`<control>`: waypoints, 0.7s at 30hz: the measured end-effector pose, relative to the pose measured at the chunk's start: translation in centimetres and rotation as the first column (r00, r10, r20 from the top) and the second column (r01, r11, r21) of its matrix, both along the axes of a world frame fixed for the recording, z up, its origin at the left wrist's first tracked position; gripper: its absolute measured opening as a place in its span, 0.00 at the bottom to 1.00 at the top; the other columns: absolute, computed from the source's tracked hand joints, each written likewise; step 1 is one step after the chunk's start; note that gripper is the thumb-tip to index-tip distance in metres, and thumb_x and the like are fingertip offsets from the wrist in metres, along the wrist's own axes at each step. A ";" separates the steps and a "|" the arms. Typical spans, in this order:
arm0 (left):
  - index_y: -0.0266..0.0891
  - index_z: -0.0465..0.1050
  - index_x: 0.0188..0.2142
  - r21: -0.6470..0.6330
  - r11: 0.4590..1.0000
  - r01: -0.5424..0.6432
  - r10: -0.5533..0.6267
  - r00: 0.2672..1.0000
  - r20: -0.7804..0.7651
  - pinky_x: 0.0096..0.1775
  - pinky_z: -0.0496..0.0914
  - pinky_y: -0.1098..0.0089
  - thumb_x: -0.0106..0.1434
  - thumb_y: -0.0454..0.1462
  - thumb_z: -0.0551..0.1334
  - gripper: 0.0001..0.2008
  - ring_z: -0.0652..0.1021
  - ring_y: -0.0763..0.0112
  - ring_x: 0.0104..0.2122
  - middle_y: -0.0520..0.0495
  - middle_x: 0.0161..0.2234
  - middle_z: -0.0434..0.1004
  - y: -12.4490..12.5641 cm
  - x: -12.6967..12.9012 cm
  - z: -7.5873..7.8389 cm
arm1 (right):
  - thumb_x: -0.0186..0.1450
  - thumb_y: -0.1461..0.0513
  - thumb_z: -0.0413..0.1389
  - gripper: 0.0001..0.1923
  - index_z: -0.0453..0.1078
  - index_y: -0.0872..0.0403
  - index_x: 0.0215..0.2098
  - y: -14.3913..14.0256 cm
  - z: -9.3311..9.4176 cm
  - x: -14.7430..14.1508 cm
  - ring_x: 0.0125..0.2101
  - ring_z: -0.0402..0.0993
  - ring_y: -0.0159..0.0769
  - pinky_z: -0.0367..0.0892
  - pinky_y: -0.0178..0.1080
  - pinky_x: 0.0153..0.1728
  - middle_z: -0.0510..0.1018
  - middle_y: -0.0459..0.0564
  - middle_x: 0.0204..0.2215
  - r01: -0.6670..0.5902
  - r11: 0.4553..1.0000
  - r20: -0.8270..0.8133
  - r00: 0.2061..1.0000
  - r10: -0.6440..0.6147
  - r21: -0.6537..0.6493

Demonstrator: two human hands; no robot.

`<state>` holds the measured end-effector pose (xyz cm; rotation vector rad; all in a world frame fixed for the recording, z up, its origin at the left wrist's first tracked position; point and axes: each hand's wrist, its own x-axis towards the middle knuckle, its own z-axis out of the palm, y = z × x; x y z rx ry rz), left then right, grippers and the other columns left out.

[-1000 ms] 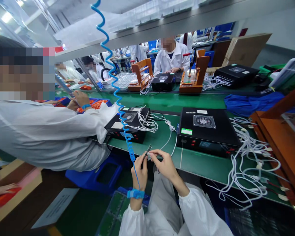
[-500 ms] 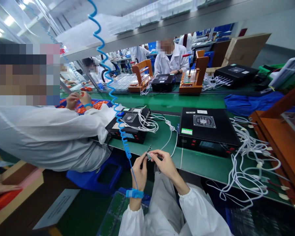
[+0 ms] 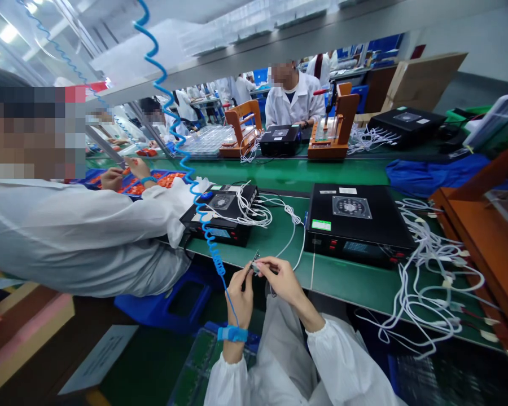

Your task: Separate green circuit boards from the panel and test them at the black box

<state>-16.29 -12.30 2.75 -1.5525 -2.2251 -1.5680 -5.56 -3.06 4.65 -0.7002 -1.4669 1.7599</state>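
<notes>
My left hand [image 3: 239,296] and my right hand [image 3: 283,280] meet just in front of the green bench edge [image 3: 342,293], both pinching a small dark circuit board [image 3: 254,262] with a white cable plug at it. A blue wrist strap [image 3: 232,334] sits on my left wrist, and its blue coiled cord [image 3: 182,163] rises up to the left. A white cable [image 3: 294,245] runs from my fingers back toward the black boxes.
Two black test boxes [image 3: 358,223] [image 3: 222,217] stand on the bench, with a tangle of white cables [image 3: 432,270] to the right. An orange fixture [image 3: 482,237] is at far right. A co-worker in a white coat [image 3: 80,237] leans in at left. More people work beyond.
My hands stay together on the small board with hardly any shift. The coiled cord has swung left. The co-worker's hands at the orange trays have moved.
</notes>
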 end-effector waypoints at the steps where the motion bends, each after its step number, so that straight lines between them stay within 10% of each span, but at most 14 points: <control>1: 0.41 0.76 0.52 -0.004 1.000 0.002 -0.002 1.000 0.001 0.45 0.76 0.67 0.71 0.37 0.58 0.14 0.81 0.64 0.43 0.42 0.44 0.81 0.0 0.1 0.0 | 0.63 0.51 0.61 0.18 0.78 0.58 0.41 0.0 0.0 0.0 0.32 0.77 0.36 0.71 0.39 0.40 0.81 0.53 0.33 0.005 1.000 -0.001 1.000 -0.005 0.001; 21: 0.38 0.78 0.47 -0.103 0.994 -0.036 0.046 0.994 0.098 0.41 0.78 0.64 0.67 0.42 0.60 0.14 0.83 0.61 0.37 0.41 0.42 0.84 0.2 -1.4 -1.9 | 0.70 0.56 0.55 0.14 0.78 0.55 0.41 0.7 -0.9 -1.0 0.35 0.78 0.37 0.70 0.38 0.42 0.81 0.49 0.31 -0.108 0.981 0.184 0.980 0.078 0.158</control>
